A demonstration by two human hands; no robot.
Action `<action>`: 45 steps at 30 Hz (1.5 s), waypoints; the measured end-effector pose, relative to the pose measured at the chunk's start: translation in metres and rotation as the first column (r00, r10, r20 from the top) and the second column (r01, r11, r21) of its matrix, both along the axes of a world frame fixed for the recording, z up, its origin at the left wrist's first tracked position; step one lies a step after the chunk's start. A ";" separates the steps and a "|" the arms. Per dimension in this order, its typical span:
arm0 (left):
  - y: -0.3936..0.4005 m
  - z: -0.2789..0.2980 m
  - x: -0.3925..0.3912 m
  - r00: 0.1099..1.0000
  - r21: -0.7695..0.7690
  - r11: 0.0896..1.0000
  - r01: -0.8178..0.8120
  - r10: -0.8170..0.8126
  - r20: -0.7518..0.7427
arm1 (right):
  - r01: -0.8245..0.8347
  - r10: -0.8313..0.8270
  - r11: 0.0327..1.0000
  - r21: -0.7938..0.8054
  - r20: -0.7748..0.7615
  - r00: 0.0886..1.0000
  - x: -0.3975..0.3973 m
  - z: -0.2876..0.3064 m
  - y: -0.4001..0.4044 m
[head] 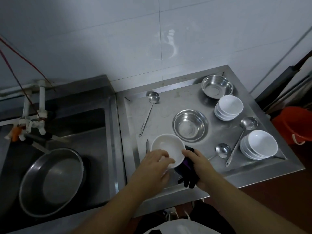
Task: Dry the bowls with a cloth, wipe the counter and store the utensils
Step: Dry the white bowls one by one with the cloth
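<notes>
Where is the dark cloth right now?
In the head view the dark cloth is in the right hand, at the counter's front edge, just right of the white bowl the left hand holds.

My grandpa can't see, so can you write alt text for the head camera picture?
Left hand grips a white bowl over a steel counter while the right hand holds a dark cloth beside it.
</notes>
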State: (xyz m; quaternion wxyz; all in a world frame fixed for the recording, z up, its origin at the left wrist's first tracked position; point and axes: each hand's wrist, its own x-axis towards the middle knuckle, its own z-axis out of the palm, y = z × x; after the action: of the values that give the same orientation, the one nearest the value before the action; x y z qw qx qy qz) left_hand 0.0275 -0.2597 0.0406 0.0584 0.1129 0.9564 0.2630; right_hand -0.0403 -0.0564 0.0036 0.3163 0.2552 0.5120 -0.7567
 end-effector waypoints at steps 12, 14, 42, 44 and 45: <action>0.004 -0.022 -0.013 0.533 0.388 0.404 -0.828 0.356 0.767 | -0.006 0.010 0.990 0.140 -0.025 1.000 0.022 -0.006 0.020; 0.005 -0.025 -0.008 0.437 0.397 0.201 -0.896 0.233 0.868 | -0.013 0.018 0.987 0.158 -0.033 0.999 0.026 -0.007 0.023; 0.126 -0.004 0.006 0.334 0.394 -0.135 -0.909 0.329 0.883 | -0.452 0.645 0.559 0.696 -0.021 0.764 -0.019 -0.054 0.129; 0.154 0.003 -0.004 0.362 0.417 -0.115 -0.902 0.325 0.874 | -0.346 0.429 0.818 0.460 -0.087 0.899 -0.031 -0.027 0.149; 0.168 0.005 -0.009 0.375 0.427 -0.102 -0.898 0.327 0.867 | -0.294 0.339 0.897 0.330 -0.086 0.937 -0.036 -0.013 0.162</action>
State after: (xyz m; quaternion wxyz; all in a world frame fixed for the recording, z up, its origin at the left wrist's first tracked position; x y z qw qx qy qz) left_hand 0.0187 -0.0920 0.0455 0.0907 -0.4398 0.4867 0.7493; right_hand -0.0766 0.1056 -0.0089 0.3541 0.1609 0.6808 -0.6207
